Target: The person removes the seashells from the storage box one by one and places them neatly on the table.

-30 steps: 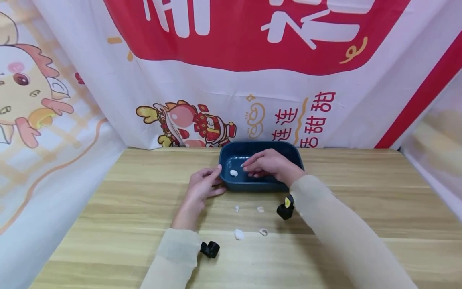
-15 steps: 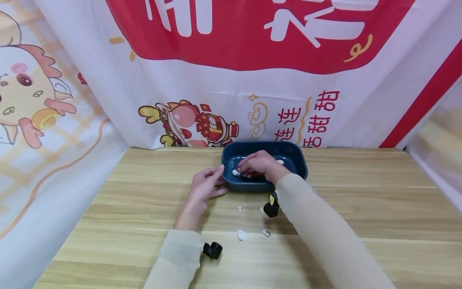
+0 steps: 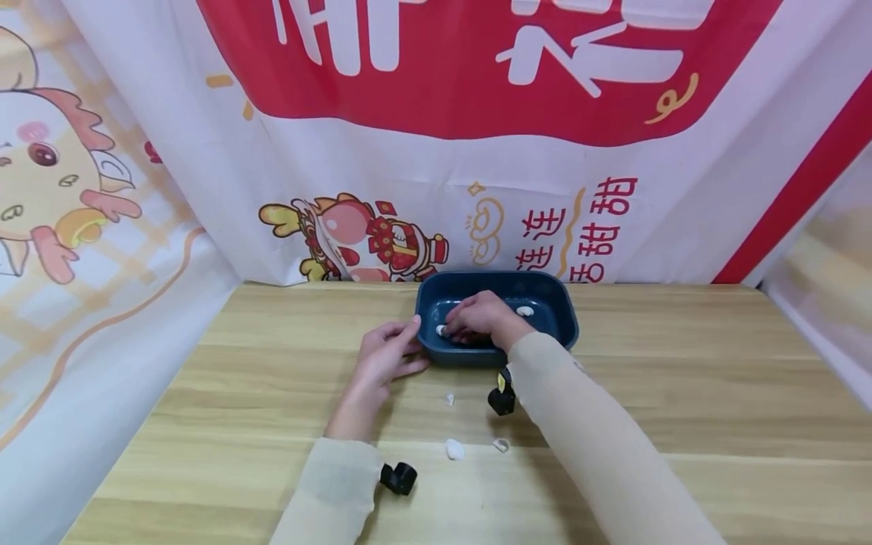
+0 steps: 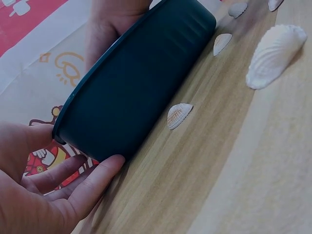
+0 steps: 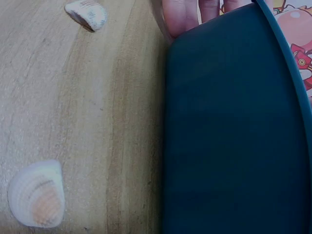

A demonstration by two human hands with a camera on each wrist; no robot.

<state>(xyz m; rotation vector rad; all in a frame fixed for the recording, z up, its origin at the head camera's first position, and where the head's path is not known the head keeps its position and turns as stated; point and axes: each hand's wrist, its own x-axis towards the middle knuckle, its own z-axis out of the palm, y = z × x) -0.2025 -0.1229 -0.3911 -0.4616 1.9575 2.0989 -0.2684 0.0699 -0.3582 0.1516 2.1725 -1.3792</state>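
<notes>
A dark blue rectangular basin [image 3: 504,357] stands at the table's far edge. My left hand [image 3: 387,352] holds its left end, thumb at the rim and fingers [image 4: 100,180] against the outer wall. Inside the basin my right hand [image 3: 480,316] reaches down with curled fingers, its fingertips at a white shell [image 3: 440,331] near the left end. The basin wall hides those fingertips in both wrist views. Another white shell [image 3: 524,311] lies at the basin's right side.
On the wooden table in front of the basin lie a small shell [image 3: 450,400], a larger white shell [image 3: 454,450] and a hollow-side-up shell [image 3: 501,444]. One ribbed shell [image 5: 38,194] shows in the right wrist view. A printed cloth [image 3: 381,159] hangs behind the basin.
My right hand has moved left inside the basin to the shell near the left end, uncovering the shell on the right side. My left hand has stayed at the basin's end.
</notes>
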